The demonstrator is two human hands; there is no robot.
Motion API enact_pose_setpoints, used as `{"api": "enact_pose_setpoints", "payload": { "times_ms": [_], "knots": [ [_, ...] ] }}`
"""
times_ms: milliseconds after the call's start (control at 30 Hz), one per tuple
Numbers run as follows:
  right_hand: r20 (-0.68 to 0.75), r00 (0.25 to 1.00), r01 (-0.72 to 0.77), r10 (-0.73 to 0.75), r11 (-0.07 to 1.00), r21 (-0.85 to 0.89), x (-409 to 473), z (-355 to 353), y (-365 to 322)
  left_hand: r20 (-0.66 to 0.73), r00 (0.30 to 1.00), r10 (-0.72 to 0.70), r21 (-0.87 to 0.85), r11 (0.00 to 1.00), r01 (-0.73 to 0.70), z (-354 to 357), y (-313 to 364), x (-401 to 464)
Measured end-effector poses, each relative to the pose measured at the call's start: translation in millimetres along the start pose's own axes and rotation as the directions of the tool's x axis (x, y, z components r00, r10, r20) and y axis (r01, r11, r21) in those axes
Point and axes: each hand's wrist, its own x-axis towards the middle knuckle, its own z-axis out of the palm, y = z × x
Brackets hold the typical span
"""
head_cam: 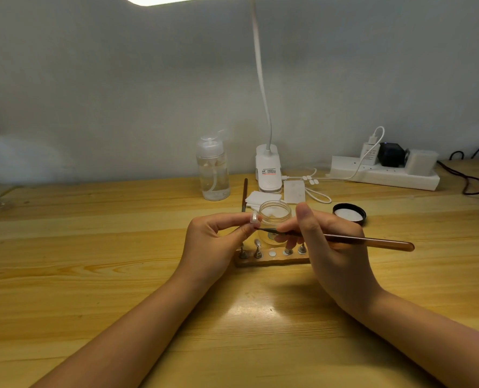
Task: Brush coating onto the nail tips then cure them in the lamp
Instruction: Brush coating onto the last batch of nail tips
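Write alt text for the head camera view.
Left hand pinches a clear nail tip while right hand holds a thin brown brush to it, above a wooden nail-tip stand and an open clear jar.

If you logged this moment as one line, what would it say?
left hand: pinches nail tip | right hand: holds brush | bristles at tip | jar open

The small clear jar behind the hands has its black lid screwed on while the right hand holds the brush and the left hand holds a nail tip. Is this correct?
Not quite. In the head view the small clear jar is open; its black lid lies on the wooden table to the jar's right. The rest holds: the right hand holds the brush, and the left hand pinches a nail tip.
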Motion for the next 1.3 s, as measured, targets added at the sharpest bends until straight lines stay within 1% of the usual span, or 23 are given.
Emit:
{"api": "enact_pose_setpoints", "payload": {
  "times_ms": [200, 400, 733, 900, 1133, 1300],
  "knots": [
    [-0.056, 0.998, 0.032, -0.035, 0.999, -0.040, 0.6, -2.0, 2.1, -0.005, 1.000, -0.001, 0.009, 1.000, 0.001, -0.1, -1.1, -0.9],
    [-0.010, 0.996, 0.089, -0.090, 0.993, -0.075, 1.3, -0.7, 1.7, -0.005, 1.000, -0.003, 0.022, 1.000, 0.003, -0.8, -0.1, -2.0],
    [0.013, 0.998, 0.059, -0.059, 0.995, -0.075, 0.8, -0.8, 3.0, -0.005, 1.000, 0.018, 0.034, 0.999, -0.018, -0.3, -0.1, -1.7],
    [0.019, 1.000, 0.018, -0.017, 0.999, -0.031, 0.0, -0.6, 1.8, 0.001, 0.999, 0.036, 0.037, 0.999, -0.036, -0.9, 0.3, -1.7],
    [-0.052, 0.999, 0.014, -0.016, 0.999, -0.039, 1.1, 0.0, 2.5, -0.001, 0.999, 0.036, 0.038, 0.999, -0.036, -0.6, 0.8, -1.9],
    [-0.047, 0.998, 0.028, -0.030, 0.999, -0.044, -3.2, -5.0, 4.3, -0.006, 0.999, 0.036, 0.050, 0.998, -0.035, 0.0, 1.4, -2.0]
  ]
}}
